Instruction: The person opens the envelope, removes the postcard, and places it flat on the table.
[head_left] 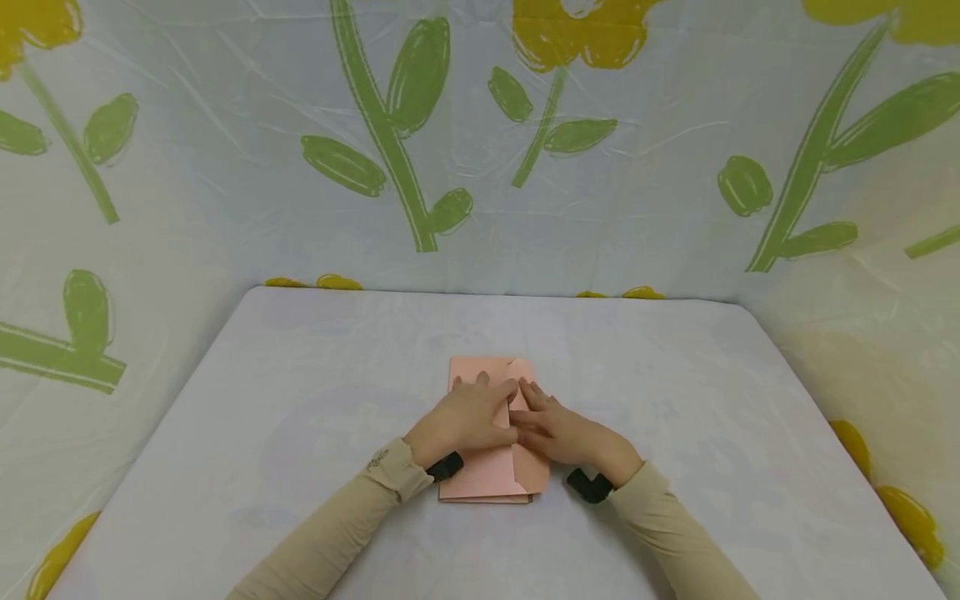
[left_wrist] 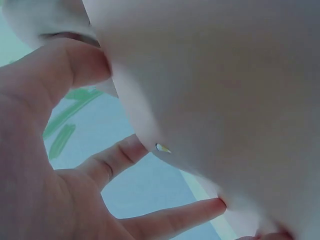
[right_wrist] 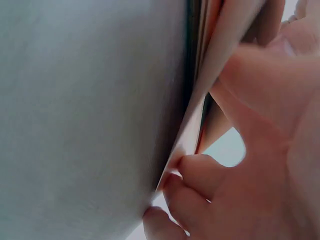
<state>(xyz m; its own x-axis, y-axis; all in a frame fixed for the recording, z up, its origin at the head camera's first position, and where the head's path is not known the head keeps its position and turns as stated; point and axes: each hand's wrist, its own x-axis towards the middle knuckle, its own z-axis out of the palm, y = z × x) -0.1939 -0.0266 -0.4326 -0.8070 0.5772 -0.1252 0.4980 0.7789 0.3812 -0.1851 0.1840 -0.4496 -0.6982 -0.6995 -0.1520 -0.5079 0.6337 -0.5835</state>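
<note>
A pink paper envelope point(head_left: 476, 479) lies on the table, its narrow flap point(head_left: 531, 473) along the right side. Spread across the front of the envelope, my left hand point(head_left: 467, 417) presses it with fingers apart. My right hand point(head_left: 570, 432) touches the flap from the right, its fingertips close to the left thumb. Layered edges point(right_wrist: 204, 30) show at the envelope's side in the right wrist view; what they belong to is unclear. A blurred pale surface fills much of the left wrist view beside the left fingers point(left_wrist: 175, 217).
A white cloth covers the table point(head_left: 315, 358). Behind it and at both sides hangs a pale curtain point(head_left: 247, 183) with green stems and yellow flowers. Black wrist devices, one below the left wrist point(head_left: 446, 467) and one below the right point(head_left: 589, 486), sit near the envelope.
</note>
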